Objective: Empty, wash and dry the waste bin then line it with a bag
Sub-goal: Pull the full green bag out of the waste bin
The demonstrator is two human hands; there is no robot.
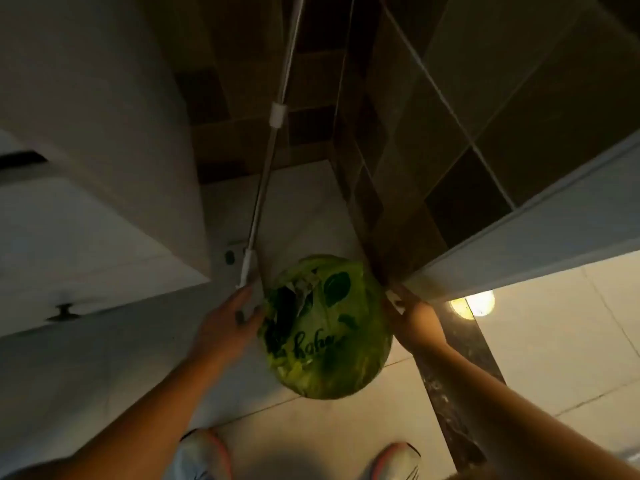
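The round waste bin (329,327) stands on the floor in a dim corner. A green printed bag full of rubbish covers its top. My left hand (228,323) presses against the bin's left rim, with its fingers on the bag's edge. My right hand (412,320) wraps around the right rim, close to the door frame. Both hands hold the bin between them. The bin's own walls are hidden under the bag.
A mop handle (266,161) leans in the corner just behind my left hand. A white cabinet (86,202) with a knob (64,311) stands on the left. A white door frame (519,244) and a dark threshold strip (450,375) lie on the right. My shoes (204,452) are below.
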